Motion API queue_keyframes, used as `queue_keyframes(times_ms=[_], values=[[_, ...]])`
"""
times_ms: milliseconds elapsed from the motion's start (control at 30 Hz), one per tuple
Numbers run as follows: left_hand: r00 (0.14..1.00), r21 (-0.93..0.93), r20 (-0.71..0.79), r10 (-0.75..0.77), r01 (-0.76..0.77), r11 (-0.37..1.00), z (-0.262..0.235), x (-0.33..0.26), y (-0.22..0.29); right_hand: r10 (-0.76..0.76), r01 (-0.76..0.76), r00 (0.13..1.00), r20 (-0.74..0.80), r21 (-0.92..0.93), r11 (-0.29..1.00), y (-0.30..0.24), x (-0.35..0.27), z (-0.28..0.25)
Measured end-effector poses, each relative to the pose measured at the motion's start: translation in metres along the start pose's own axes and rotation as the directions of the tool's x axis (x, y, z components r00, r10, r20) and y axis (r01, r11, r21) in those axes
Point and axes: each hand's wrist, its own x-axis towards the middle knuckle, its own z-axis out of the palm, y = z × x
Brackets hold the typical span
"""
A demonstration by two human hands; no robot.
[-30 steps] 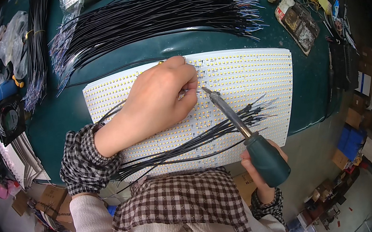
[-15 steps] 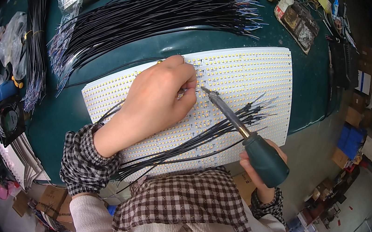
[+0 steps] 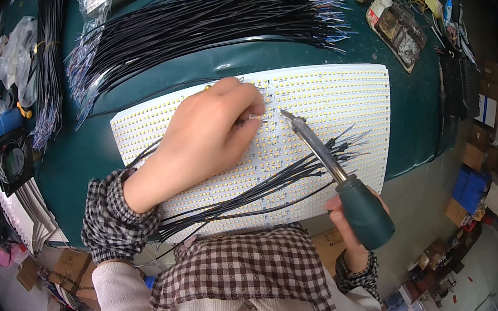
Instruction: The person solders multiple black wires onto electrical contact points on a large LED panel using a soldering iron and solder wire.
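Head camera view: a worker in a checked apron (image 3: 242, 252) leans over a white board (image 3: 352, 90) dotted with small yellow lights, a soldering iron (image 3: 319, 151) aimed at its middle. The right hand (image 3: 348, 222) is wrapped around the iron's green handle, out past the board's near right edge. From there the tool runs on a long slant, up and to the left, its metal tip (image 3: 284, 113) just to the right of the left hand's fingertips and apart from them. Whether the tip meets the board or hangs slightly above it cannot be told.

The left hand (image 3: 211, 128), nearer of the two to the spot where the iron points, bends low over the board, its thumb and forefinger curled toward each other. Their undersides are hidden, so it cannot be said whether they pinch anything.

The board lies lengthwise across the green table (image 3: 81, 184), its right end tipped away from the worker. A bundle of black wires (image 3: 237, 199) rests diagonally on it, between the hands, stripped ends pointing up and right; the iron's shaft passes over them in this view. Beyond the board's far edge sits a much larger heap of black wires (image 3: 216, 22).
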Motion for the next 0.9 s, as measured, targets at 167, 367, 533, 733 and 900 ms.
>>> queue_keyframes(times_ms=[167, 367, 533, 733, 900], values=[[0.998, -0.182, -0.004, 0.067, -0.067, 0.981, 0.0, -0.01, -0.007, 0.084, -0.07, 0.995, -0.055, 0.219, 0.973, 0.017, -0.007, -0.004], [0.988, 0.072, -0.032, 0.15, -0.147, 0.987, 0.009, -0.013, -0.006, 0.1, -0.076, 0.992, -0.071, 0.283, 0.956, 0.011, -0.004, -0.002], [0.983, 0.155, -0.134, 0.129, -0.107, 0.982, 0.018, -0.014, -0.002, 0.117, -0.097, 0.991, -0.065, 0.25, 0.963, 0.007, -0.006, -0.003], [0.973, 0.135, -0.215, 0.081, -0.052, 0.989, 0.026, -0.007, -0.006, 0.053, -0.043, 0.996, -0.069, 0.143, 0.989, 0.015, -0.008, -0.002], [0.968, 0.144, -0.227, 0.108, -0.077, 0.987, 0.028, -0.006, -0.009, -0.119, 0.12, 0.993, -0.018, 0.068, 0.99, 0.016, 0.0, -0.003]])
